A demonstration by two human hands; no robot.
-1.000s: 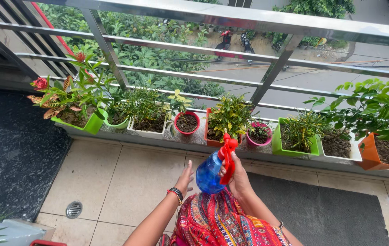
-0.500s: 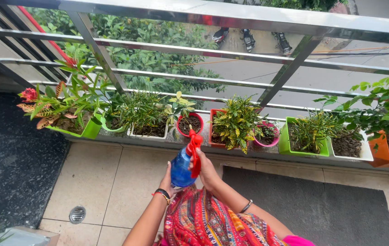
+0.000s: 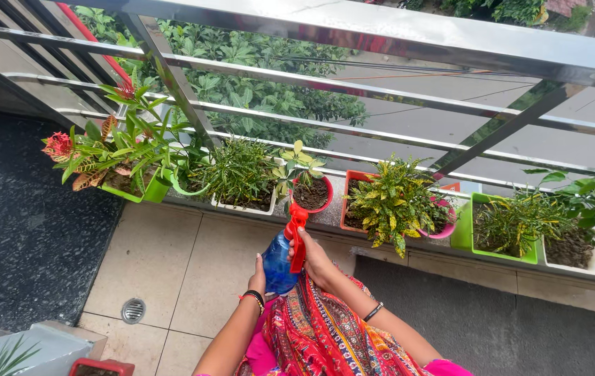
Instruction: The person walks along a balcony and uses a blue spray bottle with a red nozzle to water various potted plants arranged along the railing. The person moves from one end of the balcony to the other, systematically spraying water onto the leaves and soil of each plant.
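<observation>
Head view, from the left edge to the right. At the far left lies a dark speckled floor strip (image 3: 19,237), with a round floor drain (image 3: 134,310) in the beige tiles beside it. Along the foot of the steel railing (image 3: 353,28) stands a row of planters: a green pot with red-flowered plants (image 3: 134,191), a white trough of fine-leaved greenery (image 3: 245,205) and a small red round pot (image 3: 311,196). Just below that pot, at lower centre, is the blue spray bottle with a red trigger head (image 3: 280,263), its nozzle pointing up toward the pot. The left hand (image 3: 258,277), with a dark bangle at its wrist, cups the bottle's body, its grip curled against the blue plastic. The right hand (image 3: 313,259) wraps the red trigger, its grip closed around it. Further right come a yellow-speckled shrub (image 3: 391,202), a green box planter (image 3: 499,233) and a dark mat (image 3: 520,327) at lower right.
</observation>
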